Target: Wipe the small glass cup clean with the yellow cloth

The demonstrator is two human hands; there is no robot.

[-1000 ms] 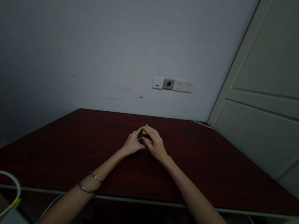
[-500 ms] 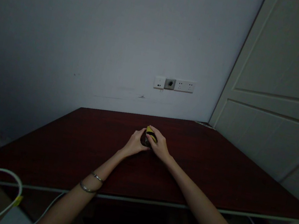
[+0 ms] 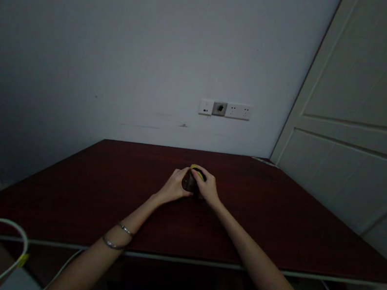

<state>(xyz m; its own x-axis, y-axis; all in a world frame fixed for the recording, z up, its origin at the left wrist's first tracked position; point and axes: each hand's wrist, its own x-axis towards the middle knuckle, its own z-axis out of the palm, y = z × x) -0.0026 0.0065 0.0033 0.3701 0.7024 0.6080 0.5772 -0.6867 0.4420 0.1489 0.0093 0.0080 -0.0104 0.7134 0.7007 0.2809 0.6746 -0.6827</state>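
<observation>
Near the middle of the table, my two hands meet around a small dark brown, rounded object (image 3: pixel 189 182). My left hand (image 3: pixel 173 186) is curled round its left side, thumb low and fingers at the top. My right hand (image 3: pixel 210 187) closes over a yellow-and-black piece (image 3: pixel 197 168) at the object's upper right, thumb lying across it. Much of both is hidden by my fingers. I cannot tell whether they are joined, nor their exact kind. Two metal bangles circle my left forearm.
The dark red table (image 3: pixel 107 175) reaches back to a pale wall with sockets and switches (image 3: pixel 225 109). A white panelled door (image 3: pixel 364 144) stands along the right. At the lower left, a white cable (image 3: pixel 18 225) with a yellow tag loops over the front edge.
My right hand has turned slightly, its thumb shifting up and right. The yellow-and-black piece has tilted with it, and more of the brown object shows. My left hand keeps its place.
</observation>
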